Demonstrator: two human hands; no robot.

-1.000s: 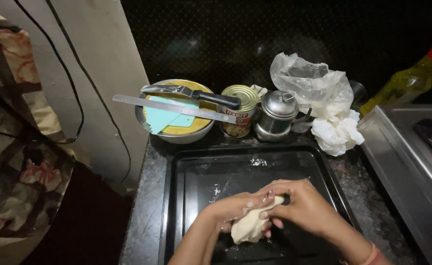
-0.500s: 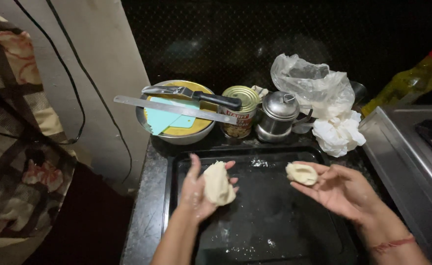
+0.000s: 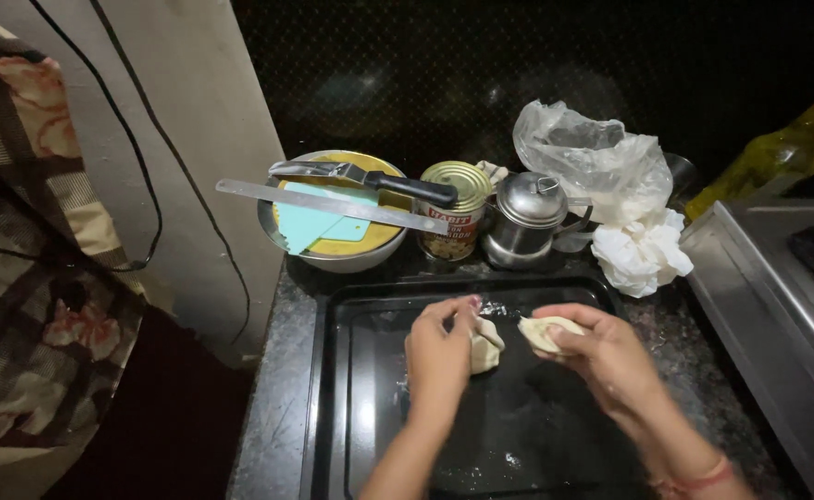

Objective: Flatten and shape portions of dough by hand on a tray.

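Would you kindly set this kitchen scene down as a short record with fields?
Left hand: holds a dough piece over the black tray
Right hand: holds a smaller dough piece
Behind tray: steel bowl with long knife across it, tin can, steel pot, plastic bag
Far right: oil bottle

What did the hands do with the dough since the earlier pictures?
One lump of dough was pulled into two. The left hand took one dough piece, the right hand the other dough piece. The hands spread apart, then came closer again over the black tray. The bowl with knives across it, the tin, the steel pot and the plastic bag stayed put.
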